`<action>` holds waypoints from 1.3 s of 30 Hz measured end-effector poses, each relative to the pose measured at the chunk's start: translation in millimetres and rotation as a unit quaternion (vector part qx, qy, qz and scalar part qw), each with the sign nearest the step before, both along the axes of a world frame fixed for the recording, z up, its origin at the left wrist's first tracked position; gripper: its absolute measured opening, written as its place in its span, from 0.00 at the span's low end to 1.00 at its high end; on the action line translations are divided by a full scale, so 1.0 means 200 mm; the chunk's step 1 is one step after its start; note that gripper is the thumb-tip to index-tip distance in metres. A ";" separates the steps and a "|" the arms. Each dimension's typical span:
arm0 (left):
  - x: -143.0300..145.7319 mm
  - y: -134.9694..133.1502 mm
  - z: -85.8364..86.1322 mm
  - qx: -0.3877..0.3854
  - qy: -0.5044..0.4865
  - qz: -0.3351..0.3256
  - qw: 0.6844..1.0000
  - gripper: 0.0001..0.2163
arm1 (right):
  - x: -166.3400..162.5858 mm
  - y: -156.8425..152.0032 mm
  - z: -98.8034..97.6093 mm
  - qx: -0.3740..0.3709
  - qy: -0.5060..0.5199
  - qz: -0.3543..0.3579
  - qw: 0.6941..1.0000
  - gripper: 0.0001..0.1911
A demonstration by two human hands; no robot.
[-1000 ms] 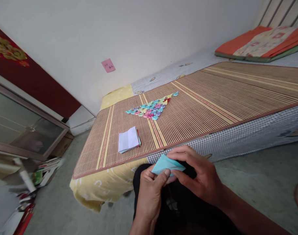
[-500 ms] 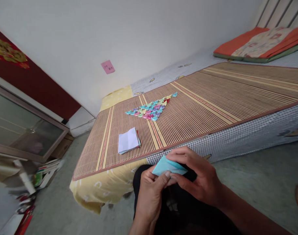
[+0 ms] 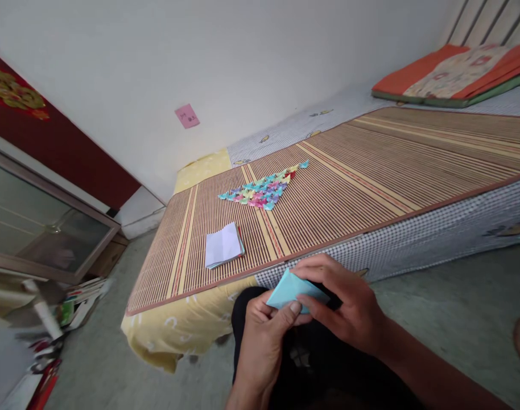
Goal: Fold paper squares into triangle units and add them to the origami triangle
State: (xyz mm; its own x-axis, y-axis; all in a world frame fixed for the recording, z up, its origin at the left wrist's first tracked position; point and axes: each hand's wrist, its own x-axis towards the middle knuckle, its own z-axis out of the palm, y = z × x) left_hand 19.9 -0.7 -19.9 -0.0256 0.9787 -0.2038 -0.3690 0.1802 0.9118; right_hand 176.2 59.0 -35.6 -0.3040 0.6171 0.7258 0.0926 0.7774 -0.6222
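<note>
A light blue sheet of paper, folded into a triangle-like shape, is held between both hands above my lap. My left hand is closed on its lower left part, thumb on top and fingers underneath. From the right, my right hand grips it too: the index finger rests at the top corner and the thumb presses on the front face near the lower edge. Past my hands, a stack of paper sheets, white on top, lies on the striped mat. Farther back, several small multicoloured folded paper pieces are laid out in a triangular group.
The mat covers a bed beside a white wall bearing a pink note. Folded orange bedding rests at the far right. A glass-fronted cabinet stands left, with clutter on the floor below it.
My right thumb has moved up from the paper's lower edge onto its front face. The paper is turned slightly, its face now looking smoother. Both hands keep hold.
</note>
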 end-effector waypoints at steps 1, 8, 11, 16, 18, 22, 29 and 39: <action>0.00 0.00 0.00 -0.002 0.002 0.001 1.000 0.10 | 0.00 0.00 0.00 0.029 -0.020 -0.015 0.999 0.16; -0.01 0.01 0.01 -0.028 0.016 0.020 0.999 0.10 | 0.02 0.02 0.01 -0.134 0.028 0.092 0.986 0.03; -0.01 0.02 0.01 -0.039 0.020 0.024 0.999 0.13 | 0.01 0.02 0.01 -0.217 0.034 0.144 0.965 0.04; 0.00 0.01 0.01 -0.042 -0.025 0.053 0.997 0.17 | 0.00 0.00 -0.02 -0.163 0.017 0.122 0.979 0.12; 0.00 0.01 0.01 -0.051 -0.063 0.065 0.995 0.18 | 0.00 0.00 -0.03 -0.133 0.003 0.119 0.984 0.14; 0.00 0.02 0.03 -0.064 -0.143 0.073 0.985 0.16 | 0.01 0.01 -0.04 -0.103 -0.031 0.122 0.987 0.14; -0.02 0.02 0.03 -0.067 -0.205 0.080 0.973 0.09 | 0.02 0.03 -0.04 -0.085 -0.051 0.095 0.991 0.11; 0.04 0.02 -0.01 -0.014 -0.071 0.124 0.990 0.13 | -0.04 0.01 -0.04 -0.321 0.134 0.072 0.935 0.13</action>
State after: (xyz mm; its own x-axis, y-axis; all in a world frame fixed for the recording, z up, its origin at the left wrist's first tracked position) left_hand 27.2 2.8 -21.0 -0.2340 0.9398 -0.2489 -0.5289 0.0918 0.8437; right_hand 169.0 61.5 -43.4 -0.2780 0.9183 0.2818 -0.2113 0.2277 -0.9505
